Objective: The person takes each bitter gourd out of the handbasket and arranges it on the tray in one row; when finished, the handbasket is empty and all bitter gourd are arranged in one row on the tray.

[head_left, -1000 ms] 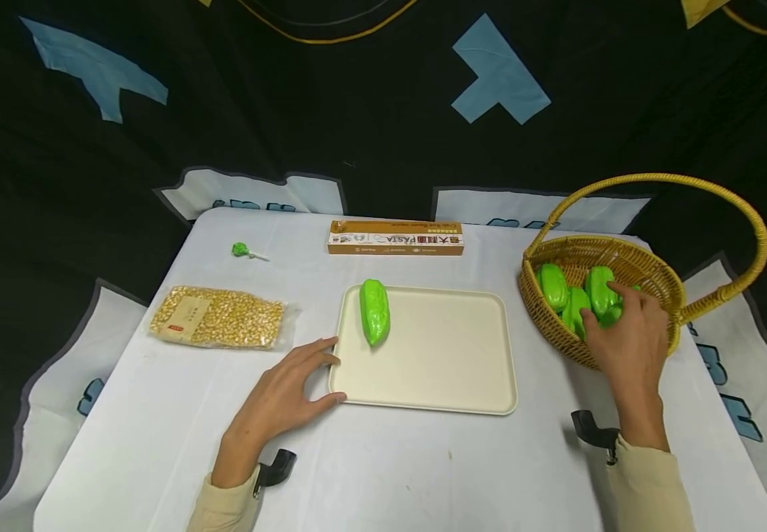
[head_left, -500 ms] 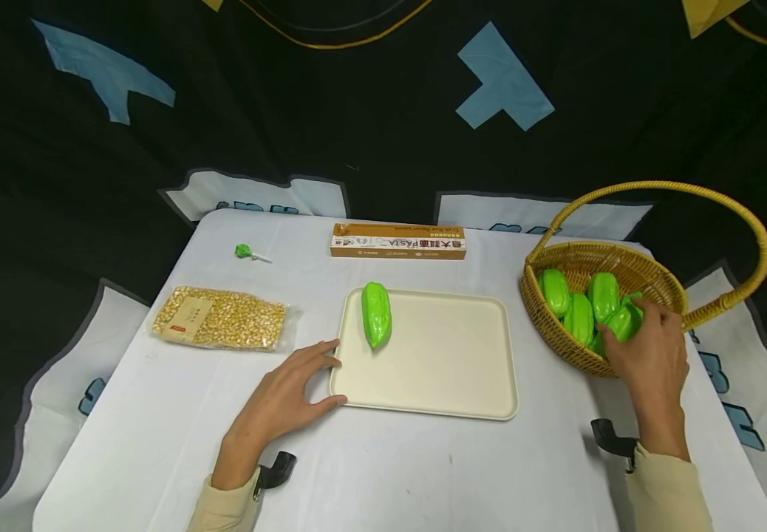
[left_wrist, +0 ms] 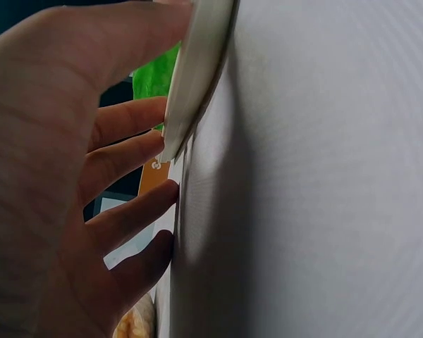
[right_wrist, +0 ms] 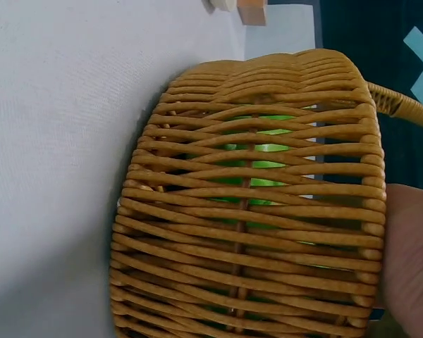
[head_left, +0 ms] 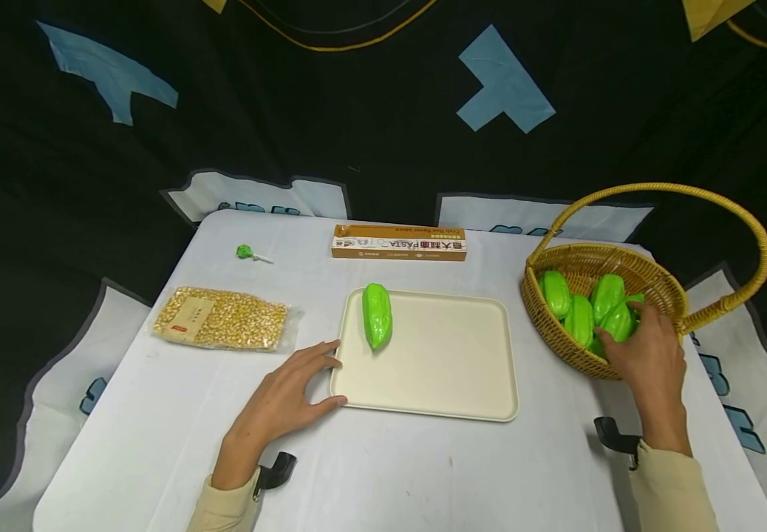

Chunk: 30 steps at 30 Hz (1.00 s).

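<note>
My left hand (head_left: 281,389) holds the left edge of a cream tray (head_left: 437,362), its thumb at the near corner and fingertips against the side; the left wrist view shows the fingers spread along the rim (left_wrist: 197,77). On the tray's left part lies a glossy green ridged fruit (head_left: 377,316). At the right, my right hand (head_left: 652,355) reaches into a wicker basket (head_left: 559,346), thumb and fingers around another glossy green ridged fruit (head_left: 618,323). In the right wrist view the basket wall (right_wrist: 247,211) hides most of that grip.
More green fruits (head_left: 579,319) lie in the basket, whose tall handle (head_left: 723,193) arches over it. A pasta box (head_left: 399,242) stands behind the tray. Left of it are a green lollipop (head_left: 245,252) and a bag of corn kernels (head_left: 224,319).
My right hand has moved a little right and nearer inside the basket and closed around a green fruit, which has shifted slightly. The left hand stays at the tray.
</note>
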{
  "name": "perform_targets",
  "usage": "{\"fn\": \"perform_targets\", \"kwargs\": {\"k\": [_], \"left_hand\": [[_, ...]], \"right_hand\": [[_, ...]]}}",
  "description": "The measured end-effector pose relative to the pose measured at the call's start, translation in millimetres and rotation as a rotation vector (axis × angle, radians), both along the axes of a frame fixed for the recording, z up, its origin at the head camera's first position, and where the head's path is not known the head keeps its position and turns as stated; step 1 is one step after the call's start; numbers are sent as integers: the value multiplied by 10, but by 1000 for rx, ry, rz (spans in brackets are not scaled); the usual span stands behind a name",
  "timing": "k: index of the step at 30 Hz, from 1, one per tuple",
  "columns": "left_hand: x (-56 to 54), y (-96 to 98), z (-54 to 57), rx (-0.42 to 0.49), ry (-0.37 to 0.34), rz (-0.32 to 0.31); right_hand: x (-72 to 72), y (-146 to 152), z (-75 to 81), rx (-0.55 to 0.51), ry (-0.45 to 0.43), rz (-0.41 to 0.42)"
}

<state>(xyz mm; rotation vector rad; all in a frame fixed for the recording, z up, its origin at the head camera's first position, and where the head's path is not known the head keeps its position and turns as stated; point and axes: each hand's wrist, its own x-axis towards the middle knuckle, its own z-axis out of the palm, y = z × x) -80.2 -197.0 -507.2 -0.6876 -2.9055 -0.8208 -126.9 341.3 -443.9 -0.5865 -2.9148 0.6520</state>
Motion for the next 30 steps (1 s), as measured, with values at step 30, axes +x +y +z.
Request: {"fn": "perform_targets", "kwargs": {"k": [30], "left_hand": [[-1,-8,-18,-3,1,-3]], "right_hand": [[134,-270,343,-45,302,4]]}}
